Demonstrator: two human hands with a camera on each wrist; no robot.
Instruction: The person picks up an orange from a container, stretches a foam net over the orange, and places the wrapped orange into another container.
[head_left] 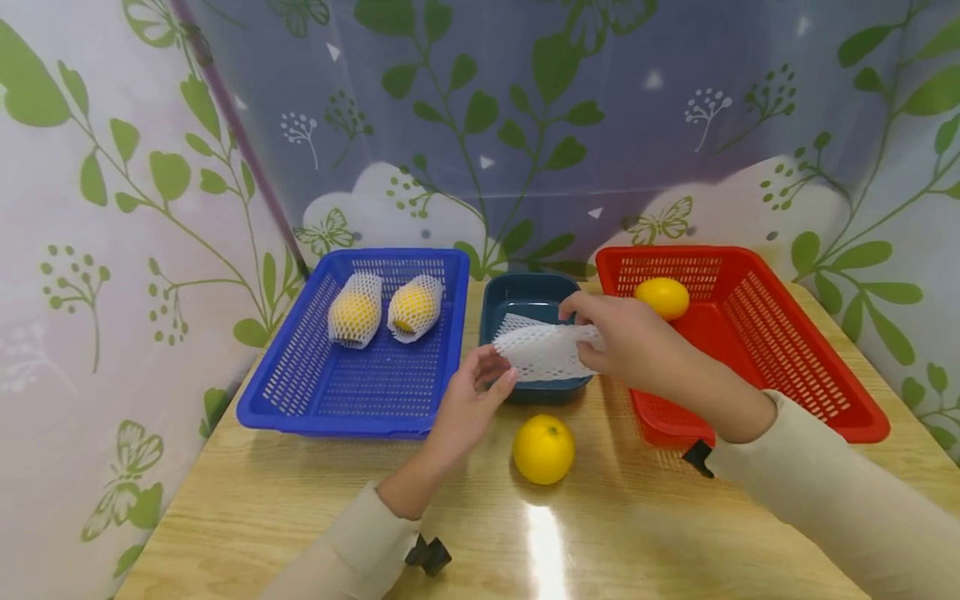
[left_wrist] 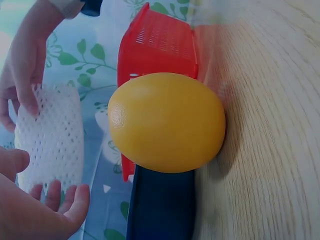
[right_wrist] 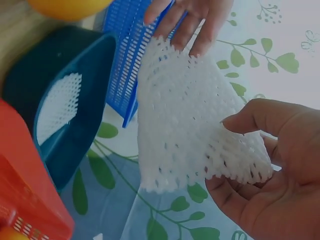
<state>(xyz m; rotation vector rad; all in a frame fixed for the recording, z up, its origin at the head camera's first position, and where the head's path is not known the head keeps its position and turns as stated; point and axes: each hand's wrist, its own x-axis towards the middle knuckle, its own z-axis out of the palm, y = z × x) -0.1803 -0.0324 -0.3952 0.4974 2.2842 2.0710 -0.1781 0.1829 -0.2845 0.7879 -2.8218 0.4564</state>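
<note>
Sleeves (head_left: 832,492) lie nearest in the head view: our right hand (head_left: 630,333) pinches a white foam net (head_left: 543,352); our left hand (head_left: 471,396), fingers loosely spread, touches its other end. In the left wrist view, we see the yellow fruit (left_wrist: 167,122) resting on the desk (left_wrist: 270,120). In the right wrist view, the net looks flattened; we had best part its mouth evenly.

Tabletop (head_left: 630,533): free lane R and nearside of yellow fruit (head_left: 543,450). Obst. along back edge: blue basket (head_left: 375,392) L, teal tray (head_left: 525,287) ctr, red basket (head_left: 750,333) R; only slim gaps btwn.
</note>
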